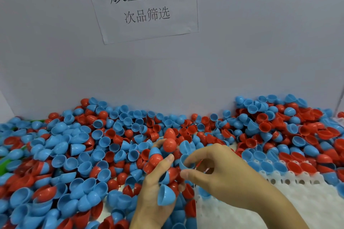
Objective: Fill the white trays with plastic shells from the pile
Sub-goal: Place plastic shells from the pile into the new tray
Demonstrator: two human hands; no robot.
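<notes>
Your left hand (158,178) cups a cluster of shells, fingers curled round red and blue halves, with one blue shell (166,195) mouth-up near your palm. Your right hand (214,169) pinches the rim of another blue half (184,161) between thumb and fingers. The pile (83,150) of glossy red and blue hemispherical shells covers the counter to the back wall. The white tray (297,195), dimpled with round sockets, lies at right, its far rows holding shells.
</notes>
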